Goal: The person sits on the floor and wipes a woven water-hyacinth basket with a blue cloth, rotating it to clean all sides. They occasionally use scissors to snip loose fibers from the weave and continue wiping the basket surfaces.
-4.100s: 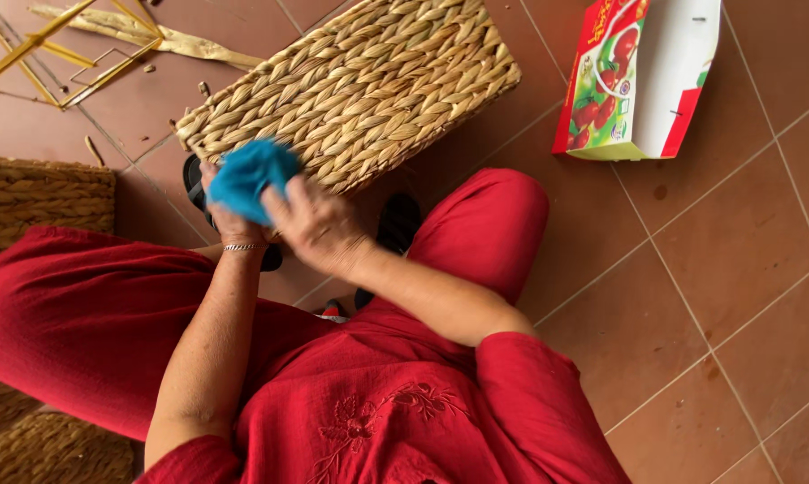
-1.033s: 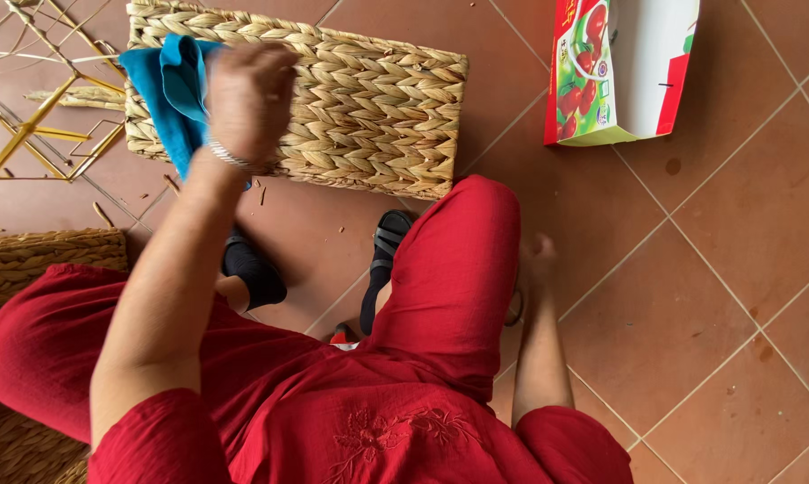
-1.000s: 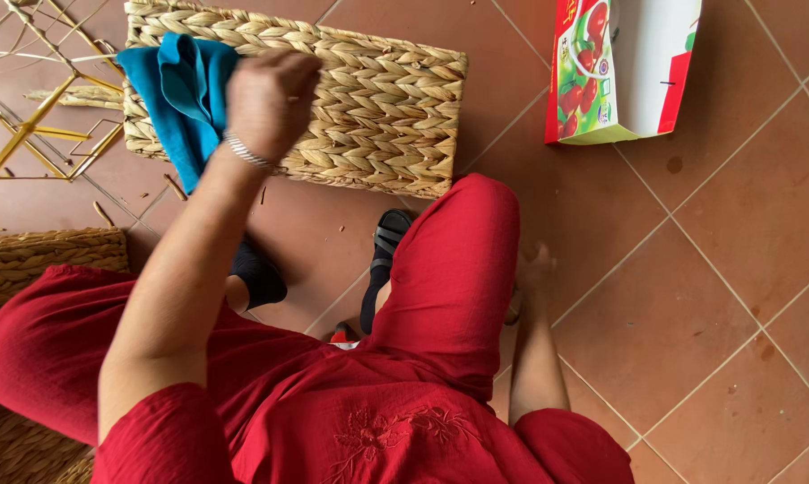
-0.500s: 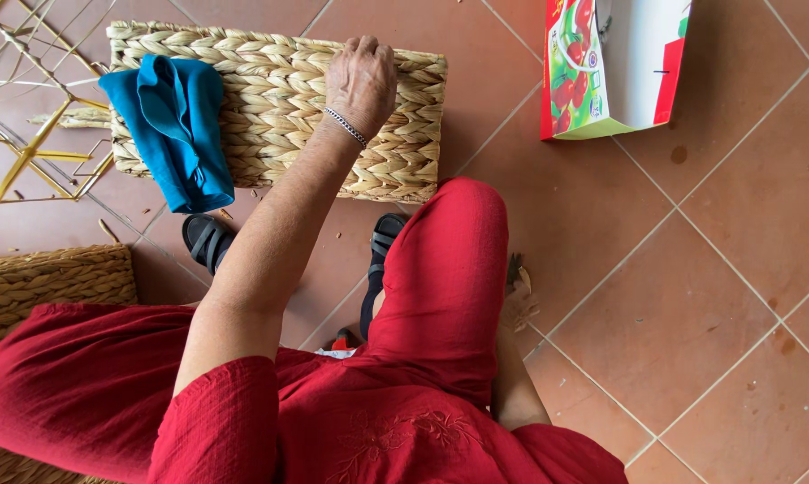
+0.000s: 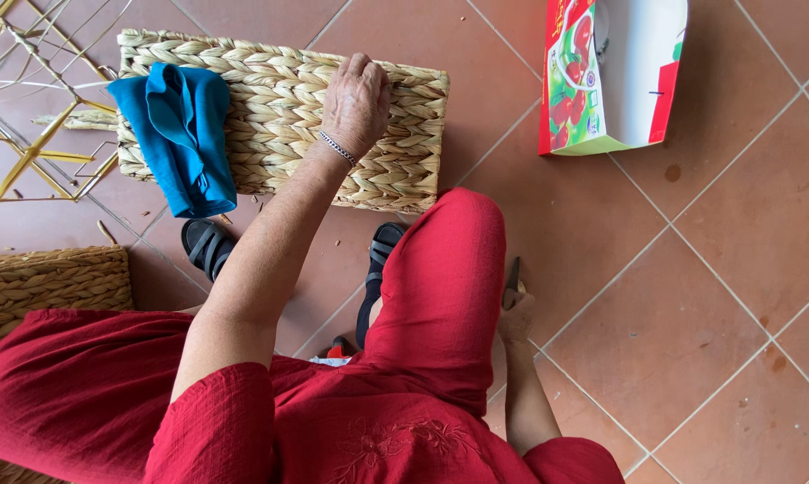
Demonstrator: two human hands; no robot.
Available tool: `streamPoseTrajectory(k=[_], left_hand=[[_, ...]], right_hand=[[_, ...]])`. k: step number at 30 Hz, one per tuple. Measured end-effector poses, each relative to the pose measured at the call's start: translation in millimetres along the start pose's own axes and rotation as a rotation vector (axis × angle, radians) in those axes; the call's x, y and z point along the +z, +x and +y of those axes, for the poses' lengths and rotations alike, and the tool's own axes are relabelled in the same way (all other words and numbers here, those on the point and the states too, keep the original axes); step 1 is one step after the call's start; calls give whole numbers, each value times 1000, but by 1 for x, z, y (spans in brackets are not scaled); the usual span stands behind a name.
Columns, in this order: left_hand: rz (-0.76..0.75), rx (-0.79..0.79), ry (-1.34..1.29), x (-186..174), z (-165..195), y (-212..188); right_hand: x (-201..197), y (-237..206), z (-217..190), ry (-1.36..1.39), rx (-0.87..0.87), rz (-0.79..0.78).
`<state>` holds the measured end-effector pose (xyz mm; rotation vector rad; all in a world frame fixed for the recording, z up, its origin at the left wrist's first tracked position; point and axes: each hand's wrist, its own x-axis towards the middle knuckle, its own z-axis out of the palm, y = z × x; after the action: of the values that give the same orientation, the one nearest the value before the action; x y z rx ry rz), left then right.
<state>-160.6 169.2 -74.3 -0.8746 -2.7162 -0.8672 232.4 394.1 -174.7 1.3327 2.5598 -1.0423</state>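
My left hand [image 5: 355, 100], with a thin bracelet at the wrist, lies palm down on the top of a woven straw basket [image 5: 279, 108] on the floor in front of my knees. It holds nothing. A folded blue cloth [image 5: 178, 134] lies draped over the basket's left end, apart from that hand. My right hand [image 5: 515, 314] hangs low beside my right thigh, partly hidden by the red trouser leg. Its fingers are curled around a thin dark object [image 5: 512, 272] that points up.
An open red, green and white cardboard box [image 5: 612, 76] lies on the terracotta tiles at the upper right. A yellow wire frame [image 5: 28, 152] stands at the upper left. Another woven basket [image 5: 46, 282] sits at the left. Black sandals [image 5: 209, 246] are on my feet.
My left hand has let go of the blue cloth, which now lies on the basket's left end, and has slid right across the basket top. My right hand stays by the thigh.
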Motion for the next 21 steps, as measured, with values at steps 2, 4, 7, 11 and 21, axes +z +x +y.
streamPoseTrajectory(k=[2, 4, 7, 11, 21], left_hand=[[5, 2, 32, 2, -1, 2], [-10, 1, 72, 6, -3, 3], [-55, 10, 136, 12, -6, 4], [-161, 8, 221, 16, -11, 12], [-432, 165, 394, 13, -27, 43]], right_hand=[[-7, 14, -8, 114, 95, -25], [-16, 33, -25, 185, 66, 6], [-40, 65, -79, 226, -385, 101], [-70, 101, -181, -51, -869, 226], [-56, 130, -301, -387, -1345, 107]])
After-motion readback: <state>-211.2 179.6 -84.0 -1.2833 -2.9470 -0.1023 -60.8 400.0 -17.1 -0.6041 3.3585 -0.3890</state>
